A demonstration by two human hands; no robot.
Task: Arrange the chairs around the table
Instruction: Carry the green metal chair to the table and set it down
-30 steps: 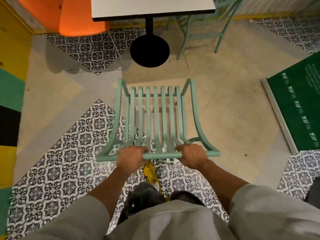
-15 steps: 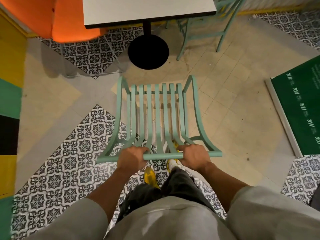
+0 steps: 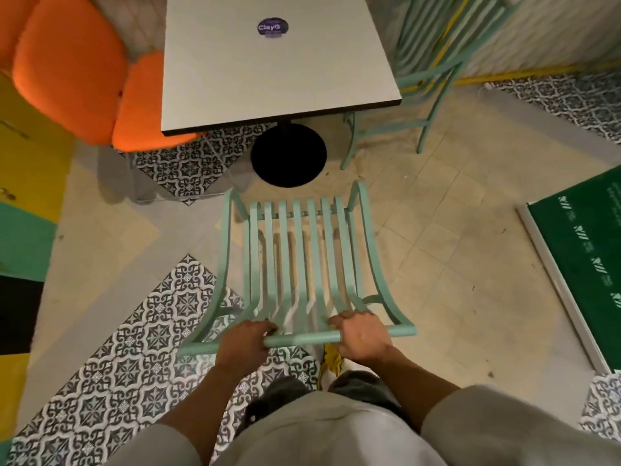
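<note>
Head view: left hand (image 3: 242, 343), right hand (image 3: 361, 336) wrapped around chair (image 3: 299, 264) top rail, steering seat toward table (image 3: 275, 62).

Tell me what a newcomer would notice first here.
First, the mint-green slatted chair at centre, both hands, left hand and right hand, gripping its top rail. Next, the white square table just beyond it, on a round black base. The bright orange chair at the table's left stands out too.

Slatted chair (image 3: 299, 264) stands before table (image 3: 268, 72), between hands.
</note>
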